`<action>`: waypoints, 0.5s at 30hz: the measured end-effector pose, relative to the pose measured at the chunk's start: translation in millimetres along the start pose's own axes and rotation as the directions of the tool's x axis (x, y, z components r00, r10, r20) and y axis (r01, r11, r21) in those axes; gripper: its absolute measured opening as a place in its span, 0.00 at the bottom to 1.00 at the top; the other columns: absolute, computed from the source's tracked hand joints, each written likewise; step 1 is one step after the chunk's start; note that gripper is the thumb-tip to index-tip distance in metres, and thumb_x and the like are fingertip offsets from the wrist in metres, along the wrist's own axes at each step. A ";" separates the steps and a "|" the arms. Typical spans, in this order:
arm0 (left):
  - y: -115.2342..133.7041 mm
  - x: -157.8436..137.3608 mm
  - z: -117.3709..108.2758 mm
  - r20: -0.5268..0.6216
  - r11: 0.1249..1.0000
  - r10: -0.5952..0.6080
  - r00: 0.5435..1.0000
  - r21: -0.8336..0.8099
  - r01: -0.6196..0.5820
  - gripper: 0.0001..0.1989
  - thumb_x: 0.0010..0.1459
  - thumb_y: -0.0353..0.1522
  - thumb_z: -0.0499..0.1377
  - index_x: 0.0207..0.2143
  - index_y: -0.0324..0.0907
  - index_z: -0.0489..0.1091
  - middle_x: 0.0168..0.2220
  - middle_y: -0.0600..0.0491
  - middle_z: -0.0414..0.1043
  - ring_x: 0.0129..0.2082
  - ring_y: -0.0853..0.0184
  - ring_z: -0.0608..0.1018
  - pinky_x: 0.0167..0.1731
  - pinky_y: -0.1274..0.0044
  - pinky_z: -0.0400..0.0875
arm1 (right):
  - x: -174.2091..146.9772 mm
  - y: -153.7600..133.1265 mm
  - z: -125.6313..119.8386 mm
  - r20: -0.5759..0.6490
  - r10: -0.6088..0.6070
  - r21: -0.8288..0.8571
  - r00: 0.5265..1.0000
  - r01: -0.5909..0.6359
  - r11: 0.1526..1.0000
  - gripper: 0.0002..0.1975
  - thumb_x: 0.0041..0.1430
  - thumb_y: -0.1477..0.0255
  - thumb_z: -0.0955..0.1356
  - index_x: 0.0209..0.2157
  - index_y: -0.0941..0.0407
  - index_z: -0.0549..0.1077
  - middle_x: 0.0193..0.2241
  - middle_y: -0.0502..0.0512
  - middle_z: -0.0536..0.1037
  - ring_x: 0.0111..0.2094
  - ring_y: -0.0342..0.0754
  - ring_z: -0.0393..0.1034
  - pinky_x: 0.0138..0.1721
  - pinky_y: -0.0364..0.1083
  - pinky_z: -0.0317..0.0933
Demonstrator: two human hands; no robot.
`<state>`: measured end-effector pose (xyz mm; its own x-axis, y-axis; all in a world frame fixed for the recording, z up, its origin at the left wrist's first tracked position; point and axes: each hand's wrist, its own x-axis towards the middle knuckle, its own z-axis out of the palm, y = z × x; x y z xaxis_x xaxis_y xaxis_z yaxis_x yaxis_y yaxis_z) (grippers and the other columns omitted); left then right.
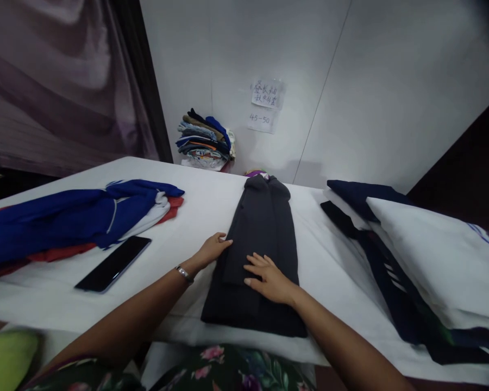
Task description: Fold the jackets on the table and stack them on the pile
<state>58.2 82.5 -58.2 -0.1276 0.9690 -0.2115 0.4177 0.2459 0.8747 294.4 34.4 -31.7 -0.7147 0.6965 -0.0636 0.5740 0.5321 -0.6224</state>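
A dark grey garment [264,222], folded into a long narrow shape, lies lengthwise in front of me on the white-covered table. Its far end is bunched up, perhaps a collar or hood; I cannot tell which. My left hand [211,249] rests at the garment's left edge, thumb and fingers apart, the fingertips touching the cloth. Across the middle of the cloth my right hand [269,278] lies flat with its fingers spread. Neither hand appears to hold anything.
Blue, white and red clothes [81,214] lie loosely at the left, beside a black phone [114,264]. A stack of folded clothes [436,260] stands at the right. Another clothes pile [204,138] is beyond the table's far edge. Handwritten papers [267,103] hang on the wall.
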 end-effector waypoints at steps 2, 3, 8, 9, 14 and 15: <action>-1.1 -13.2 -1.1 0.008 1.000 0.004 1.000 -0.001 -0.004 0.26 0.51 0.42 0.59 0.50 0.38 0.67 0.35 0.49 0.76 0.31 0.65 0.77 0.28 0.77 0.68 | -23.6 -6.7 9.1 -0.021 -0.016 0.027 1.000 0.017 0.999 0.25 0.65 0.60 0.60 0.60 0.56 0.63 0.63 0.58 0.58 0.66 0.50 0.44 0.65 0.58 0.33; -0.2 -17.4 -1.1 -0.021 0.998 0.031 0.999 0.063 -0.029 0.24 0.52 0.42 0.59 0.48 0.38 0.68 0.37 0.49 0.76 0.33 0.64 0.77 0.30 0.76 0.68 | -32.5 -8.8 13.8 -0.048 -0.018 0.033 0.999 0.020 0.999 0.25 0.66 0.60 0.59 0.60 0.55 0.62 0.63 0.58 0.58 0.66 0.50 0.44 0.65 0.58 0.33; 19.5 -15.6 3.0 -0.112 0.868 0.171 0.979 0.488 -0.096 0.21 0.56 0.49 0.51 0.35 0.40 0.71 0.40 0.45 0.74 0.39 0.58 0.76 0.38 0.72 0.66 | -45.3 -10.5 29.8 -0.148 0.007 0.050 0.989 0.000 0.999 0.24 0.67 0.61 0.57 0.59 0.56 0.63 0.63 0.57 0.59 0.65 0.49 0.46 0.65 0.58 0.34; 24.9 -12.3 4.6 -0.090 0.852 0.150 0.985 0.517 -0.083 0.22 0.57 0.49 0.50 0.33 0.40 0.71 0.38 0.45 0.75 0.38 0.58 0.76 0.37 0.72 0.65 | -44.2 -10.7 30.7 -0.150 0.013 0.053 0.989 -0.006 0.999 0.24 0.67 0.61 0.57 0.59 0.56 0.63 0.62 0.57 0.59 0.65 0.49 0.46 0.65 0.58 0.34; 41.5 0.2 12.9 -0.009 0.841 0.115 0.993 0.533 -0.093 0.15 0.55 0.43 0.55 0.24 0.41 0.70 0.28 0.51 0.75 0.33 0.62 0.76 0.31 0.76 0.64 | -42.4 -13.0 29.8 -0.143 0.032 0.073 0.989 -0.022 0.997 0.24 0.66 0.60 0.58 0.59 0.55 0.64 0.62 0.58 0.59 0.65 0.50 0.46 0.65 0.59 0.34; 41.7 0.2 13.7 0.001 0.842 0.124 0.992 0.528 -0.105 0.16 0.56 0.43 0.54 0.24 0.42 0.69 0.27 0.52 0.74 0.32 0.63 0.76 0.30 0.77 0.64 | -43.2 -13.7 29.9 -0.137 0.032 0.078 0.990 -0.022 0.997 0.25 0.66 0.59 0.58 0.59 0.55 0.63 0.62 0.57 0.59 0.65 0.50 0.46 0.65 0.59 0.34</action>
<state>88.0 93.3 -27.7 -0.0744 0.9920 -0.1017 0.8406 0.1172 0.5287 305.5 -17.3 -43.7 -0.6342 0.7728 0.0243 0.5564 0.4779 -0.6797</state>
